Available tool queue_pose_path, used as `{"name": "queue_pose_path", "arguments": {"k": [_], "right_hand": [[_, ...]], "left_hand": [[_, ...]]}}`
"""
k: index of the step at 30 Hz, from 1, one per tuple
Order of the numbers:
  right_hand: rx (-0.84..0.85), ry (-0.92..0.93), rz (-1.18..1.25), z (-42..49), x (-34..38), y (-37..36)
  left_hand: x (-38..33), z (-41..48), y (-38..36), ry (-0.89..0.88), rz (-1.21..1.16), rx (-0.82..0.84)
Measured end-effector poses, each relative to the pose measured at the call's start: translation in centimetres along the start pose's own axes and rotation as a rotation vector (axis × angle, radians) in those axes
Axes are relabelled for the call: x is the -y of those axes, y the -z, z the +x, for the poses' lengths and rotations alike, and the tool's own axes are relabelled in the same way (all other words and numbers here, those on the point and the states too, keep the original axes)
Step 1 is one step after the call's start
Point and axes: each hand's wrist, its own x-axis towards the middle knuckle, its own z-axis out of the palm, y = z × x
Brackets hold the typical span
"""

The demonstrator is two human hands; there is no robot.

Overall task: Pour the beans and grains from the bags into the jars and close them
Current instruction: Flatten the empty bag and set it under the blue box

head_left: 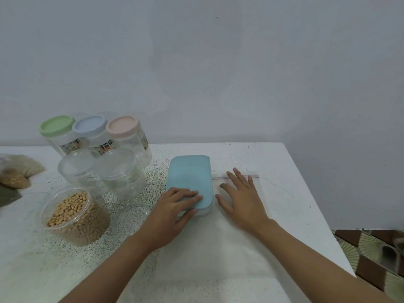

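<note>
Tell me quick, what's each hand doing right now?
Left hand: open, fingers pressing on the blue lid.
Right hand: open, lying flat on the clear zip bag.

Home kitchen prob.: pantry jars [129,138], speckled table [273,162], patterned floor tiles [371,254].
</note>
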Motion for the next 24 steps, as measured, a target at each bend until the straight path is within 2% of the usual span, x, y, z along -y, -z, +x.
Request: {"name": "queue_pose_path", "arguments": {"k": [5,10,15,19,24], "right_hand": [[-0.020,-0.027,-0.016,-2.2,-0.9,-0.4],[0.082,-0.034,-0.035,-3.2,-1.1,-0.7],[0.142,-0.062,-0.103,-2.6,-0.4,-0.3],[0.162,-0.064,-0.115,-2.6,-0.3,0.0],[0.214,-0.064,0.024,-2.0,-0.4,1.5]], "left_hand": [[0.0,-0.6,-0.2,-0.011,0.069,-0.031],[0.0,-0.3,-0.1,-0.001,0.044,-0.048],[-0.8,-0.7,0.4,-0.097,0.085,-0.052],[-1.4,-1.5,0.9,-0.106,0.069,-0.017],[-1.3,-1.3,1.6,-0.040,-0.030,0.036]]}}
